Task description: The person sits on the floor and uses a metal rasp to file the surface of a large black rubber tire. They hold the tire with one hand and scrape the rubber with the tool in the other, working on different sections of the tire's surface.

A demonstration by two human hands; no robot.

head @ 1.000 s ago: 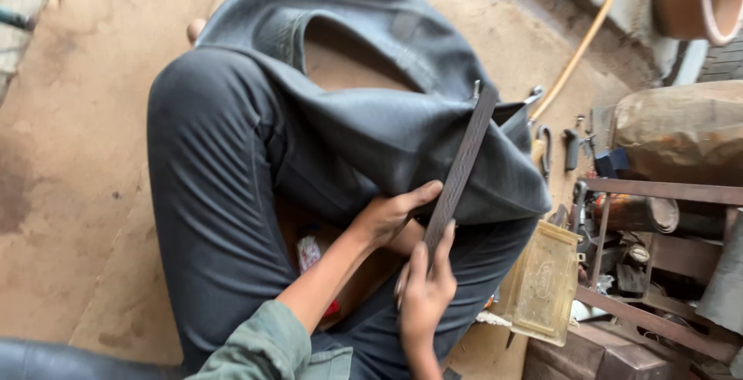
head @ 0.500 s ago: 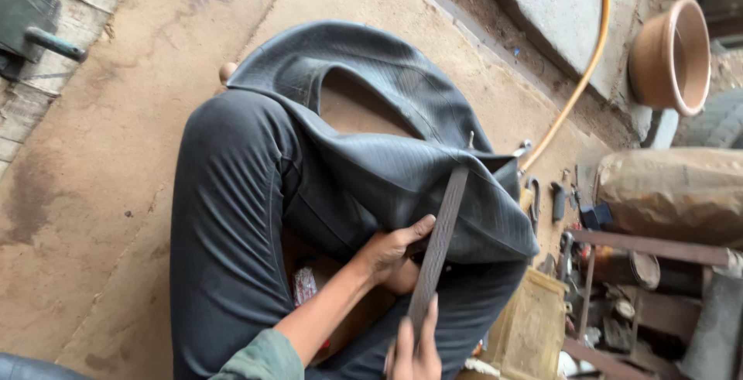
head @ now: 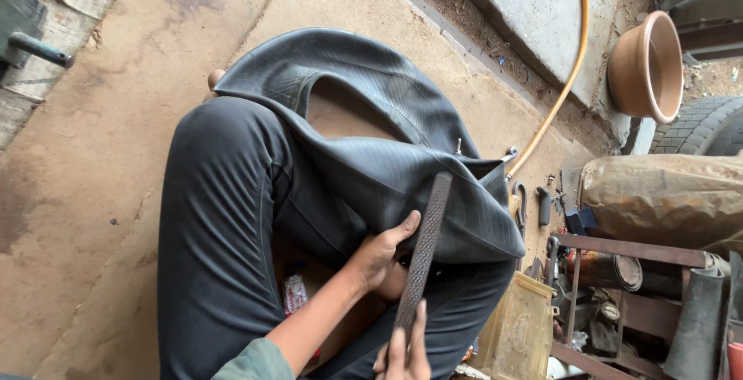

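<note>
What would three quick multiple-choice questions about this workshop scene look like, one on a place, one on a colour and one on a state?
1. Where does the black rubber inner tube lie?
A. Draped over the person's lap
B. Hung on a wall
C. Inside the bowl

2. What colour is the hose on the ground?
A. Blue
B. Orange-yellow
C. White

3. What is the rasp doing?
A. Lying loose on the floor
B. Standing in the metal rack
C. Held by the right hand, laid against the tube

Answers:
1. A, since the tube spreads over the dark trousered knees, with the left hand pressed on it.
2. B, as it runs orange-yellow past the clay-coloured bowl.
3. C, since fingers grip its lower end and its rough blade crosses the rubber.
</note>
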